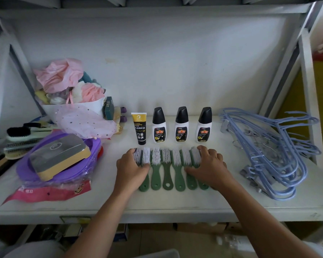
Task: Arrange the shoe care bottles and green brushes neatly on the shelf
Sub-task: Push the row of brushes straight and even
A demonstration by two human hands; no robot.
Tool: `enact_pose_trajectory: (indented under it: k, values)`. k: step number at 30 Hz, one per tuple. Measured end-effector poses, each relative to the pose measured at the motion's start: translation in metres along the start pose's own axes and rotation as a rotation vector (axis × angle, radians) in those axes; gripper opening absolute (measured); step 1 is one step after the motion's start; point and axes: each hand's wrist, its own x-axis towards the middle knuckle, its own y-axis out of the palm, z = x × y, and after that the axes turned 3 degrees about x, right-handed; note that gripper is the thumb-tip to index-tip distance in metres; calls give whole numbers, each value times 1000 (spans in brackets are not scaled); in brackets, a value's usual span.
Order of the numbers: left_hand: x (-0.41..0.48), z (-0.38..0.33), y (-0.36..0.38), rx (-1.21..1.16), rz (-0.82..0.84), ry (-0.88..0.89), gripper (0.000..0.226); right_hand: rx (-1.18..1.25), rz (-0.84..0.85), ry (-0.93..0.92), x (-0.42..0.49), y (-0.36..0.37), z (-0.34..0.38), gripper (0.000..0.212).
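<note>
While both hands bracket the row of brushes (166, 166), the risk is a squeeze that goes too far. The left hand (131, 169) lies flat with fingers spread over the leftmost brush; the right hand (210, 165) lies the same way over the rightmost. Neither pinches anything. The brushes lie side by side, bristles up, handles toward the shelf (175, 205) edge, just in front of the tube (139, 128) and three bottles (182, 125) standing in a line.

Pushed inward too hard, the brushes could ride up over each other or skew. A push away from the person could knock the upright tube or bottles, which look tippy. A pull back could carry handles toward the front edge, though bare shelf lies between.

Room is tight to the left, where a purple pack (58, 161) sits near; the hangers (276, 151) lie well apart on the right.
</note>
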Motion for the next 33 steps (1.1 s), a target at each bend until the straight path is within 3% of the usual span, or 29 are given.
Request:
enact_pose_trajectory:
  k: [20, 33]
  values:
    - [-15, 1, 8, 239, -72, 60, 63, 5, 20, 2, -3, 0, -1, 92]
    - [-14, 7, -3, 260, -152, 26, 60, 4, 35, 2, -4, -1, 0, 93]
